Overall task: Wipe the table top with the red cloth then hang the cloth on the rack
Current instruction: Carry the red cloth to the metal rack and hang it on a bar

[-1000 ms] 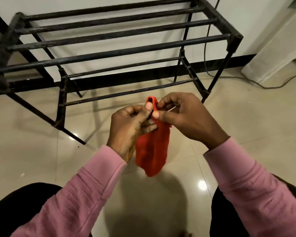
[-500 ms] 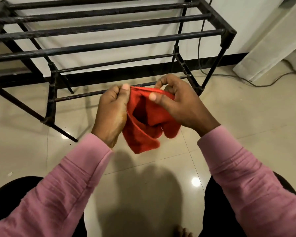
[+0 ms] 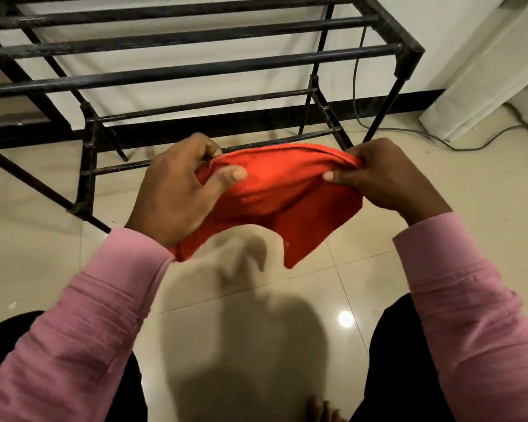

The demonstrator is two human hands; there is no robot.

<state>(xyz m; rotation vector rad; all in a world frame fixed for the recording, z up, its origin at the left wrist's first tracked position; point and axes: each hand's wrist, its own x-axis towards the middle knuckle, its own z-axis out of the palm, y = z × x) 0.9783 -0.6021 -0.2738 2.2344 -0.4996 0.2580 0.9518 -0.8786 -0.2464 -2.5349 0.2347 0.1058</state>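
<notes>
A: Stage reached?

B: Centre frame: left hand (image 3: 177, 190) and right hand (image 3: 387, 178) apart, each pinching the top edge of the red cloth (image 3: 287, 193). Upper frame: rack (image 3: 195, 68), not yet bearing it. Wiping presumably over; hanging left.

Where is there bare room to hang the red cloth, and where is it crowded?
The top bars of the black metal rack are bare wherever visible, with open gaps between. The beige tiled floor left of its leg is free. Crowded: left hand and right hand grip the red cloth before the lower bars.
</notes>
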